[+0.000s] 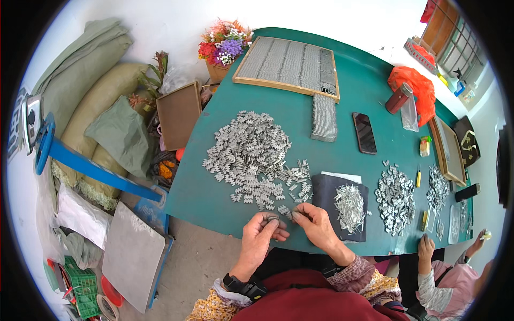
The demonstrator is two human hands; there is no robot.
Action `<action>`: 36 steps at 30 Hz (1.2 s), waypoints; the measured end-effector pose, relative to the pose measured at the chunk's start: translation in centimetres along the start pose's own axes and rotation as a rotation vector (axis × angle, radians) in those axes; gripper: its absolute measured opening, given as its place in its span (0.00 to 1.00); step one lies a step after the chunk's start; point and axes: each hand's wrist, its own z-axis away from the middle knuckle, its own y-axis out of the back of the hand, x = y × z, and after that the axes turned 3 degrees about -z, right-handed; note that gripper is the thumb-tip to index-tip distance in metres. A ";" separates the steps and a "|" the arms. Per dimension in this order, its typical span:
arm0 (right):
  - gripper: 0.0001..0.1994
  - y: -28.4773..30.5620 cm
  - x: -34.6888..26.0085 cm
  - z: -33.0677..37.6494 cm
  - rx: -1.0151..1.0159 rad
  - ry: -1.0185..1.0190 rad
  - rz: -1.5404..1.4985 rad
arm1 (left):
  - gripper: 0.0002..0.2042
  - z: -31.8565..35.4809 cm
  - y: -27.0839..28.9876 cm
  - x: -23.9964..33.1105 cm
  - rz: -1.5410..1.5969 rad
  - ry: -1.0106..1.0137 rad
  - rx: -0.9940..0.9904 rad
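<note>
White walls (321, 13), bright light. Barred window (463, 45) upper right. Green-topped counter (187, 187) across the middle; grey concrete floor (184, 257) at its left. Far left: platform scale (133, 254) with blue post (104, 172), stuffed sacks (96, 104) behind, green plastic crate (83, 283) lower down.

Beyond the right hand (318, 227) and to its right are seen a smartphone (364, 132), a dark red flask (399, 98) and an orange plastic bag (417, 80); far to its left, a blue-columned platform scale (134, 254), stuffed sacks (99, 109) and a green plastic crate (83, 284) are shown.
</note>
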 end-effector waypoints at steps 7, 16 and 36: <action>0.03 -0.1 -0.4 0.8 0.113 0.424 0.463 | 0.06 -0.1 -0.7 0.1 0.024 0.020 0.012; 0.05 -0.2 -0.5 1.7 0.038 0.284 0.222 | 0.05 -0.6 -1.1 -0.1 -0.004 -0.009 0.044; 0.05 0.5 -0.6 1.8 0.092 0.164 0.119 | 0.04 -0.4 -2.6 -0.1 -0.054 -0.066 -0.055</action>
